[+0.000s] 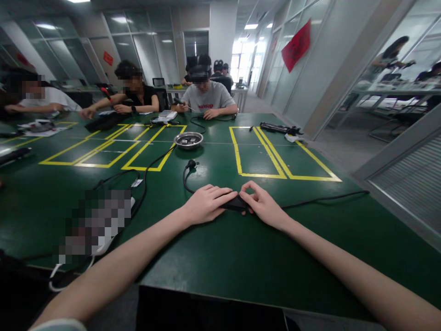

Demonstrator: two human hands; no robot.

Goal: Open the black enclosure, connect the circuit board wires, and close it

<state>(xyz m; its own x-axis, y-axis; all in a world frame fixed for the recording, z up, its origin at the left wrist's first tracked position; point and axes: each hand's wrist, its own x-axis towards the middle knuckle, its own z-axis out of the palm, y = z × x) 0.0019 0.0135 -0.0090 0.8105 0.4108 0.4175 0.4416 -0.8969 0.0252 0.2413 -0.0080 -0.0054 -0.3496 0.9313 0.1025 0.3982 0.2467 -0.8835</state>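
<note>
A black box (234, 203) lies left to right between the left hand (206, 205), its fingers clasping one end, and the right hand (264, 208), fingers curled at the other, pinch unclear.

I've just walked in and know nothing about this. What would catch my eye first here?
Probably the two bare hands in the middle: the left hand on a small black box, the right hand at its right end. Around them spreads a green table with bright yellow tape outlines, and a shiny metal bowl sits beyond the hands. A red poster stands out at upper right.
</note>
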